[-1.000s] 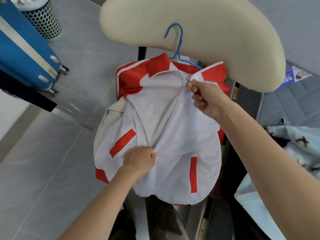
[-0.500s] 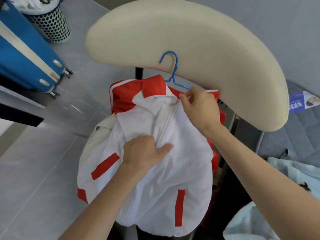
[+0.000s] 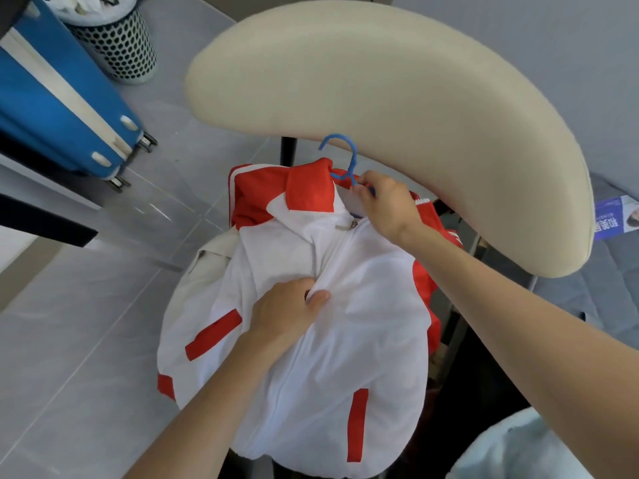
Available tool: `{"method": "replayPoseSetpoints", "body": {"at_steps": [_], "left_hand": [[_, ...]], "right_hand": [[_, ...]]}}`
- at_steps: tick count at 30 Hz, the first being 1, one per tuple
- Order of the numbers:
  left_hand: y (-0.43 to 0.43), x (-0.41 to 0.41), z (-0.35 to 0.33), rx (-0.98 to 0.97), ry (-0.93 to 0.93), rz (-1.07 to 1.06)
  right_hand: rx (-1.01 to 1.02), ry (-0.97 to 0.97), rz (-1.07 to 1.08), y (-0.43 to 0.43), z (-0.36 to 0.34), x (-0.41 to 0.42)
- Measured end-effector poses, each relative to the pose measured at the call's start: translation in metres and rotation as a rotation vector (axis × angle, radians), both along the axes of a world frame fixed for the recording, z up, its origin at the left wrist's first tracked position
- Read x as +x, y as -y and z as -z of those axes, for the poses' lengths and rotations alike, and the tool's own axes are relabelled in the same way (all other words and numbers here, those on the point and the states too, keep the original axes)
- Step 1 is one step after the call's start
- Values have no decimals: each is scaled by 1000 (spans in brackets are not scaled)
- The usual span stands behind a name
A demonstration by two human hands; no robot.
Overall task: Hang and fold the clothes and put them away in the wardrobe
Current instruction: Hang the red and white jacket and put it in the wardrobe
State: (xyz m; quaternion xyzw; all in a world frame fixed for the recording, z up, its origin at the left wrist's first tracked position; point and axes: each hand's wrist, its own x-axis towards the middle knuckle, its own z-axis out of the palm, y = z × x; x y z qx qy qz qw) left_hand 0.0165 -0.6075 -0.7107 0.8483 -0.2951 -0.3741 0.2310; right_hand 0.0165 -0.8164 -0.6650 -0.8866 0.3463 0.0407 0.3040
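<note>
- Now the white and red jacket hangs on a blue hanger, in front of the cream chair backrest.
- Its zipper is closed up to the small zipper pull, which sits just under the red collar.
- The left hand pinches a fold of white cloth beside the zipper line, with the thumb pressed against the curled fingers.
- The right hand holds the hanger at its neck, just below the hook, with the fingers curled round the blue wire beside the collar.
- The hook touches the lower edge of the backrest; it seems only to lean there, but I cannot tell if it carries weight.
- A blue suitcase and a mesh bin stand at the upper left, well apart from the jacket.
- A pale blue cloth lies in the lower right corner.
</note>
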Motion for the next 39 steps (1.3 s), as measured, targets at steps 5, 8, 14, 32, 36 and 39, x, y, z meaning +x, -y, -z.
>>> {"method": "replayPoseSetpoints", "body": {"at_steps": [5, 8, 14, 32, 36, 39], "left_hand": [[-8, -3, -26, 55, 20, 0], [-18, -4, -47, 89, 53, 5], [-49, -4, -119, -92, 20, -237], [-252, -26, -444, -575, 714, -648], [-299, -28, -492, -639, 829, -704], [-320, -26, -515, -574, 847, -536]], "right_hand": [[-42, 146, 16, -23, -48, -21], [-117, 186, -18, -37, -91, -29], [-125, 289, -69, -84, -184, -50], [50, 555, -366, -314, -456, -119], [46, 530, -417, -343, -489, -110], [11, 466, -485, -356, -505, -103]]}}
